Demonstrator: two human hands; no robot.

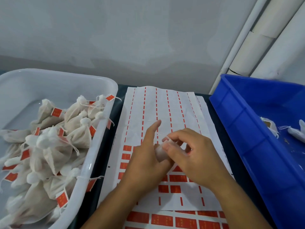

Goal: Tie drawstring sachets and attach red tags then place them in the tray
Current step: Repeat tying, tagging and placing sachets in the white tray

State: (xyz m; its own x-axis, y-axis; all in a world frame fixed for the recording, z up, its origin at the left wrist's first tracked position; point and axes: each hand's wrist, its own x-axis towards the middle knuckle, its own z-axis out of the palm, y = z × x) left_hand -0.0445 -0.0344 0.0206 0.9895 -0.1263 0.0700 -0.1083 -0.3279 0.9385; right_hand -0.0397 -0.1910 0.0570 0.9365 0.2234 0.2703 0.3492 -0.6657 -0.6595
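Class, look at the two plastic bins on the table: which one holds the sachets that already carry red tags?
The white bin on the left: its sachets are tied and red-tagged. The blue bin on the right holds only a few untagged ones.

Hands: left hand (145, 156) and right hand (189, 151) are pinching a small sachet (159, 152) over the tag sheet (165, 113).
White tray (99, 129): is holding tagged sachets (54, 146).
Blue bin (244, 123): is sitting at right.
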